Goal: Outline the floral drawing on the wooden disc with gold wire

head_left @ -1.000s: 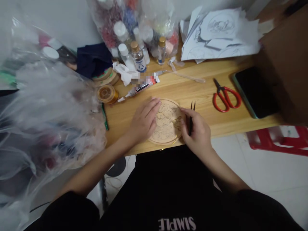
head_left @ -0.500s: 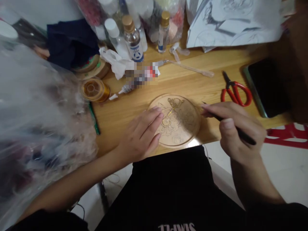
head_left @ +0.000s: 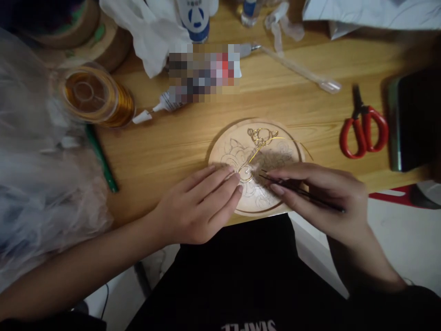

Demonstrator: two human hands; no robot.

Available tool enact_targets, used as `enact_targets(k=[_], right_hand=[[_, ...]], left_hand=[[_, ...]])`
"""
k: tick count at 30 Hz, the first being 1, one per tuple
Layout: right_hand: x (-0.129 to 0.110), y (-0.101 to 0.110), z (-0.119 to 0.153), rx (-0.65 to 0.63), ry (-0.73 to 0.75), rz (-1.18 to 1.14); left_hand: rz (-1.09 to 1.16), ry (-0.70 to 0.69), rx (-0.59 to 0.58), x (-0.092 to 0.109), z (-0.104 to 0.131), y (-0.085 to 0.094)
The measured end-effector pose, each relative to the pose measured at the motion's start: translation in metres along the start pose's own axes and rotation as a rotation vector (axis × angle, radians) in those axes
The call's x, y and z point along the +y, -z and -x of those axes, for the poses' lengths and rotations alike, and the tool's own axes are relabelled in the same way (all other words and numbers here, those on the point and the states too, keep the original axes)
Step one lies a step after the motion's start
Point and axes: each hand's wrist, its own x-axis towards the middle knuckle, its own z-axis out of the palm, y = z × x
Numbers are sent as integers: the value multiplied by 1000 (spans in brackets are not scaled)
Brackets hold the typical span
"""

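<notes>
A round wooden board (head_left: 227, 147) with a pencilled flower pattern lies at the table's front edge. Gold wire (head_left: 255, 154) runs across it, shaped into outlines near its top and a ring at its middle. My left hand (head_left: 201, 202) rests on the board's left side, fingers together and flat, fingertips beside the wire ring. Dark tweezers (head_left: 303, 193) are pinched in my right hand (head_left: 327, 197), their two tips slightly apart over the board, just right of the ring. A loose wire end sticks out past the board's right rim.
Red-handled pliers (head_left: 361, 131) and a phone (head_left: 415, 122) lie at the right. Behind the board are a glue tube (head_left: 203, 76) and a plastic dropper (head_left: 299, 69). At the left stand a spool of gold wire (head_left: 99, 94), a green pen (head_left: 101, 158) and plastic bags (head_left: 44, 184).
My right hand has moved left over the board, and the tweezer tips now hover near the ring. The view has moved closer to the table. My left hand stays on the board.
</notes>
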Motion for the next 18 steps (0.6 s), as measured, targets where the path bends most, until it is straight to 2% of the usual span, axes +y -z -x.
enact_targets(k=[3, 8, 10, 14, 18], right_hand=[[-11, 5, -2, -43, 39, 119], [-20, 15, -19, -97, 128, 277], [-18, 16, -26, -131, 136, 297], [-9, 12, -38, -248, 244, 246], [-2, 5, -41, -261, 269, 204]], left_hand=[[24, 4, 24, -2, 1, -3], [51, 11, -9, 0, 3, -7], [84, 21, 31, 1, 5, -9], [121, 41, 50, 3, 9, -13], [160, 59, 44, 3, 10, -14]])
